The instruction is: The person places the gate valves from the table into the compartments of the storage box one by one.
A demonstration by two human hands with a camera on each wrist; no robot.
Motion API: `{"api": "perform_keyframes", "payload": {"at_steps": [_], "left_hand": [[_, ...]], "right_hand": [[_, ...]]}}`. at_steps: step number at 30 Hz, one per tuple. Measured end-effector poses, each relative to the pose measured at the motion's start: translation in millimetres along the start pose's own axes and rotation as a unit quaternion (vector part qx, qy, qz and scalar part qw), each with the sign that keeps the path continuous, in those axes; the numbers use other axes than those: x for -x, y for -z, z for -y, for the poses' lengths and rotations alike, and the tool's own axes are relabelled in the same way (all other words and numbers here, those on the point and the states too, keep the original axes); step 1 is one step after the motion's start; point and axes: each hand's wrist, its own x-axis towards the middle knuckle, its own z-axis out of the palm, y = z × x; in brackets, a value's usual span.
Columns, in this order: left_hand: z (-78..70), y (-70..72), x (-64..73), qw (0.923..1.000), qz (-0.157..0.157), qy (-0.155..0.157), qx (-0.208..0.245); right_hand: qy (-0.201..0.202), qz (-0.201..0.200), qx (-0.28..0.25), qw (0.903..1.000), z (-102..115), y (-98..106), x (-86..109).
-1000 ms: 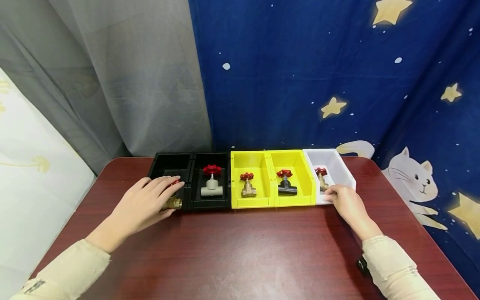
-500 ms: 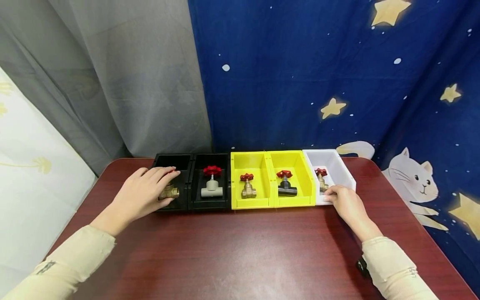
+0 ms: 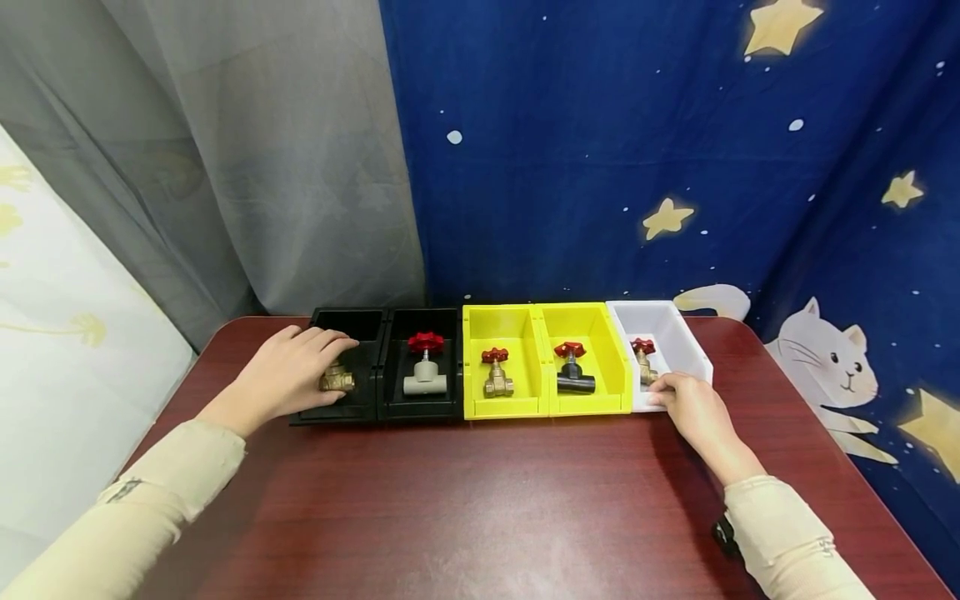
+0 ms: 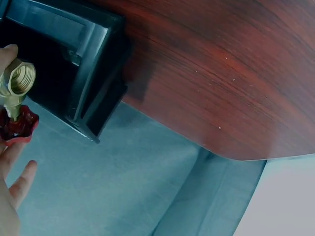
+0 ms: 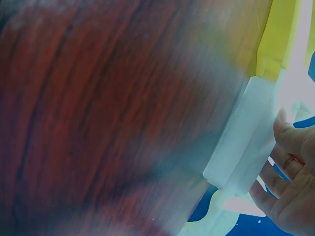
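Observation:
A brass gate valve with a red handwheel (image 4: 18, 123) is held by my left hand (image 3: 288, 371), thumb at the front and fingers over the top. It is at the leftmost black bin (image 3: 352, 321); the hand covers its handwheel in the head view. My right hand (image 3: 693, 408) is at the front rim of the white bin (image 3: 656, 317), close to a second brass valve (image 3: 645, 358) with a red handwheel inside it. Thumb and fingers lie at the rim in the right wrist view; whether they pinch the rim or the valve is unclear.
Beside the left bin, a second black bin (image 3: 392, 404) holds a grey valve (image 3: 425, 375). Two yellow bins (image 3: 502, 321) hold a brass valve (image 3: 497, 379) and a black valve (image 3: 573, 375). All bins stand in a row on the reddish wooden table (image 3: 480, 500), before curtains (image 3: 555, 167).
My left hand has moved the brass valve slightly back and left, from the front edge of the leftmost black bin further over it. My right hand has stayed at the white bin.

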Motion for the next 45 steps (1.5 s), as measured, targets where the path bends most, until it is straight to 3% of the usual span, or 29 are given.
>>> {"api": "perform_keyframes", "payload": {"at_steps": [10, 20, 29, 45], "left_hand": [[4.6, -10.0, -10.6, 0.9961, 0.075, 0.033, 0.031], [4.5, -22.6, -15.3, 0.9847, 0.144, 0.069, 0.069], [6.9, -30.4, -16.8, 0.9793, 0.164, 0.085, 0.082], [9.2, -45.1, -16.3, 0.9731, 0.188, 0.087, 0.100]], "right_hand": [[0.002, 0.002, 0.003, 1.0000, 1.3, 1.4, 0.0], [-0.002, 0.005, 0.001, 1.0000, 2.1, 1.7, -0.3], [0.007, -0.001, 0.002, 1.0000, 1.9, 1.1, -0.8], [-0.001, 0.006, 0.002, 1.0000, 0.7, -0.3, -1.4]]}}
